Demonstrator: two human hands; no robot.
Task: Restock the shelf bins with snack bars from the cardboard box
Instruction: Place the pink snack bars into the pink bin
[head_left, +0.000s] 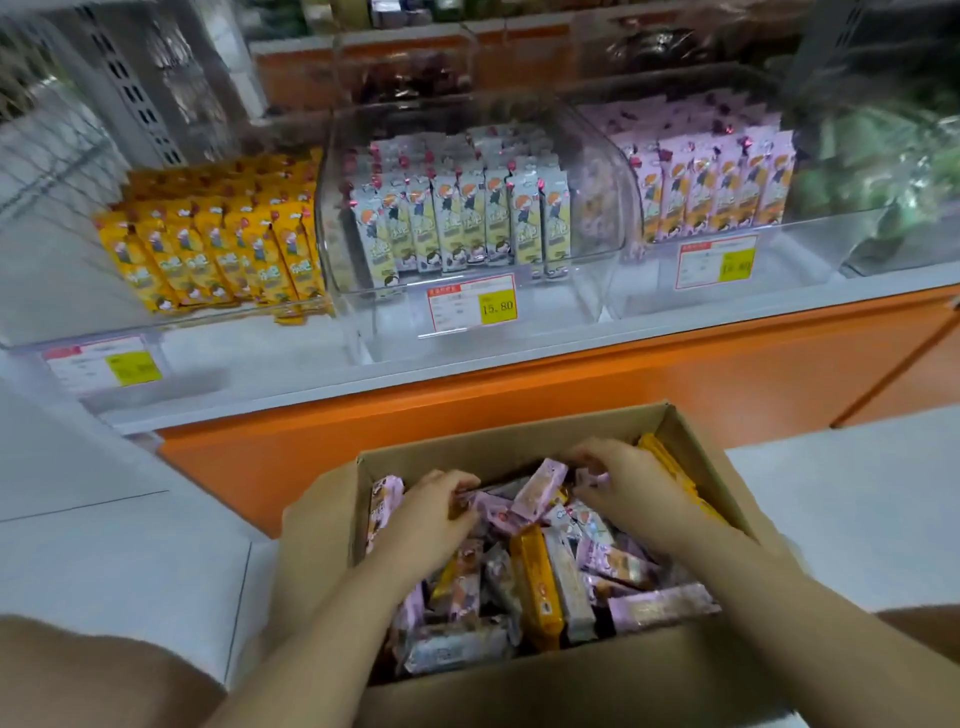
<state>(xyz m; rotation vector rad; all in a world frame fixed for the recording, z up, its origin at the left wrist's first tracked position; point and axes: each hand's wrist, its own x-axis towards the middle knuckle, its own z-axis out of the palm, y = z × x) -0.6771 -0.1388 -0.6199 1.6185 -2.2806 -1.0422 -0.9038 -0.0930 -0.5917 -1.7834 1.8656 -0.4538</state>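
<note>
A person's left hand (431, 514) and right hand (628, 486) reach into an open cardboard box (322, 519) on the tiled floor (104, 545), fingers curled down among loose pink, yellow and pale snack bars (540, 577). Motion blur makes it impossible to tell whether either of the hands has closed on a bar. Beyond the box, an orange-fronted shelf (519, 364) carries three clear bins side by side: yellow bars (218, 249) in the left, pale green bars (467, 228) in the middle and pink bars (717, 182) in the right. A price tag (471, 306) hangs on the middle bin's front.
</note>
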